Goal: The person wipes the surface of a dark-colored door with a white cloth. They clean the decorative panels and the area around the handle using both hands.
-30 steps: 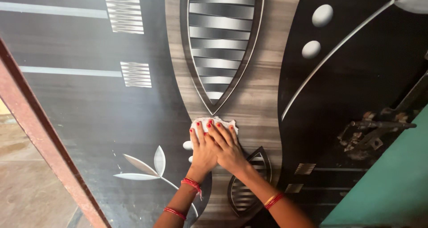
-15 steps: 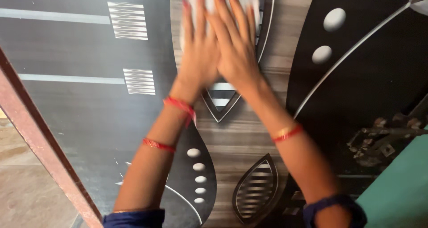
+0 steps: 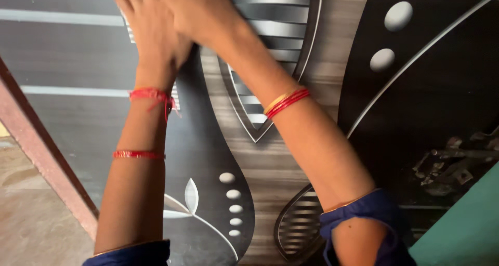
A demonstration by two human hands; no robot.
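1. Head view: the left hand and right hand lie overlapped and flat against the door, palms toward the panel, likely so both arms press together. No cloth shows under them now; whether the grip holds anything I cannot tell.
2. Red thread bands circle the left wrist, red and gold bangles the right; blue sleeves sit pushed up above the elbows.
3. The door is glossy dark laminate with a wood-grain centre band, a ribbed silver leaf-shaped inlay, and pale oval dots.
4. A metal latch sits at the right edge.
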